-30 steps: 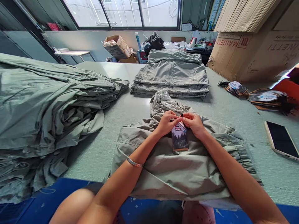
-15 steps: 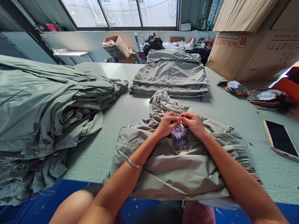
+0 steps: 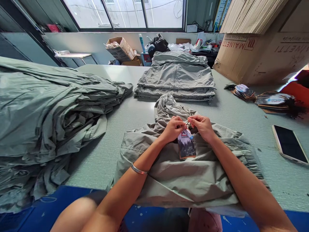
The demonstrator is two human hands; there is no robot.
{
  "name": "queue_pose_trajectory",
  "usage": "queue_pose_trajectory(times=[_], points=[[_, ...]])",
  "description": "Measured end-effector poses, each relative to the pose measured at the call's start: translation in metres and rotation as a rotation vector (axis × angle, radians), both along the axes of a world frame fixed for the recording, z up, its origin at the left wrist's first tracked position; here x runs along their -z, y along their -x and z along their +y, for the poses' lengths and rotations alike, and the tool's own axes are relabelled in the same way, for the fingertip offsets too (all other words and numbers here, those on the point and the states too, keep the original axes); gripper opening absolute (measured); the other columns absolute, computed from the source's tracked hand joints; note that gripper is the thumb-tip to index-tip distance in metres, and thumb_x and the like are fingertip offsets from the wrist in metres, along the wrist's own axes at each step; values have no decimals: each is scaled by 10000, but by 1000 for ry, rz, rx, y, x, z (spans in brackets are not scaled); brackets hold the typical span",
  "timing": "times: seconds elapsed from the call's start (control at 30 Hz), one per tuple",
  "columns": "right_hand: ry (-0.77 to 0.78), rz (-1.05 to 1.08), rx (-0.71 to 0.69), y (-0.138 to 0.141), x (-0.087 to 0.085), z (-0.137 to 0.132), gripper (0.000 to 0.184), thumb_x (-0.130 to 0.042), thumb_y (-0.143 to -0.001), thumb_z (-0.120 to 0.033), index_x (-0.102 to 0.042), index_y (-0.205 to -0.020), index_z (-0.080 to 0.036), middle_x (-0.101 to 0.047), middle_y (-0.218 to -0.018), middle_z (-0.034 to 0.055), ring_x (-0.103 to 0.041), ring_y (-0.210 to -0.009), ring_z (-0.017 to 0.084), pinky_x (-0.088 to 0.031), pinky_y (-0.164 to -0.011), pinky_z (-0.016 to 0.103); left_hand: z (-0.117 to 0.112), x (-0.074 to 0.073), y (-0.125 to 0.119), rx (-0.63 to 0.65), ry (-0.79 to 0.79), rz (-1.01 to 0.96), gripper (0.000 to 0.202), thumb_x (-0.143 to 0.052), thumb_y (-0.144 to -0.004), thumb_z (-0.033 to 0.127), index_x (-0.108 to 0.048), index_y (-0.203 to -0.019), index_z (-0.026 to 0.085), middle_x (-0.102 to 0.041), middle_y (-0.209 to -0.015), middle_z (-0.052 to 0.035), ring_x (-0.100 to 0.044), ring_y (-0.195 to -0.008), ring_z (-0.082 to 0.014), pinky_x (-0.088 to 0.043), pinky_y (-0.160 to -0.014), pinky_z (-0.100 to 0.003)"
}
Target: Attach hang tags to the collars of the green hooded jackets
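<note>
A grey-green jacket (image 3: 183,180) with a gathered hem or cuff lies folded at the table's front edge, its hood (image 3: 167,104) bunched on the far side. On it rests a hang tag (image 3: 186,149) printed with dark trees, a small white-and-blue label across its top. My left hand (image 3: 174,129) is closed in a pinch at the top of the hang tag. Slightly apart to the right, my right hand (image 3: 201,126) pinches something thin, perhaps the tag's string, too small to make out clearly. Both hands are above the jacket's middle.
A folded garment stack (image 3: 175,75) sits behind; a loose heap of garments (image 3: 48,109) covers the left. At right are bundles of hang tags (image 3: 275,101), a phone (image 3: 291,143) and a large cardboard box (image 3: 260,54).
My right hand has drawn a little to the right, away from the left. The white-and-blue label now shows more plainly across the hang tag. The left hand has stayed about where it was.
</note>
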State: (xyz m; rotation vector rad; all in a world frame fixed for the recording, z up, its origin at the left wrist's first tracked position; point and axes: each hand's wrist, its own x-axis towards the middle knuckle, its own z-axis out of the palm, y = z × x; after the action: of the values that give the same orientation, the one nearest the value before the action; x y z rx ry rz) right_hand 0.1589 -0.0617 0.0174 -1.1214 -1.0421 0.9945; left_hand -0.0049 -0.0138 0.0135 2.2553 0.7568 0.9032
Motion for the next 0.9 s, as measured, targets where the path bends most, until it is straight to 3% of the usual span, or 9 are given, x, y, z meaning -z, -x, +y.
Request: queue_pose_trajectory(times=[0.3, 0.47, 0.67, 0.77, 0.9], points=[[36, 119, -38, -2, 5, 3, 324, -843, -574, -437, -723, -679, -154, -558, -530, -30, -435, -493, 70, -329, -489, 229, -1, -2, 0, -8, 28, 17, 161, -629, -859, 190, -747, -750, 182, -566, -755, -33, -510, -826, -180, -426, -797, -320], [74, 168, -61, -1, 5, 2, 342, -864, -551, -420, -738, -715, -148, -585, -556, -21, -448, -504, 69, -340, -493, 224, -4, 3, -6, -99, -40, -15, 105, -653, -853, 213, -742, -817, 172, -595, -758, -36, -522, -817, -187, -438, -805, -331], [66, 200, -113, 1, 2, 0, 374, -837, -587, -477, -743, -759, -159, -584, -591, -14, -453, -508, 69, -361, -494, 227, -6, 4, -8, -155, -117, -91, 169, -623, -877, 224, -677, -728, 167, -595, -710, -22, -529, -777, -175, -440, -777, -320], [42, 233, -68, 1, 1, 0, 379, -843, -579, -472, -728, -786, -177, -598, -622, -14, -466, -508, 70, -364, -486, 224, -6, 4, -8, -157, -137, -102, 170, -623, -875, 217, -664, -717, 168, -590, -702, -19, -530, -766, -174, -438, -768, -318], [-12, 171, 17, 0, 3, 1, 342, -834, -584, -463, -667, -671, -178, -554, -567, -32, -439, -485, 71, -350, -475, 227, -6, 5, -8, -156, -157, -90, 180, -623, -876, 219, -657, -706, 168, -579, -690, -17, -527, -756, -172, -435, -761, -317]])
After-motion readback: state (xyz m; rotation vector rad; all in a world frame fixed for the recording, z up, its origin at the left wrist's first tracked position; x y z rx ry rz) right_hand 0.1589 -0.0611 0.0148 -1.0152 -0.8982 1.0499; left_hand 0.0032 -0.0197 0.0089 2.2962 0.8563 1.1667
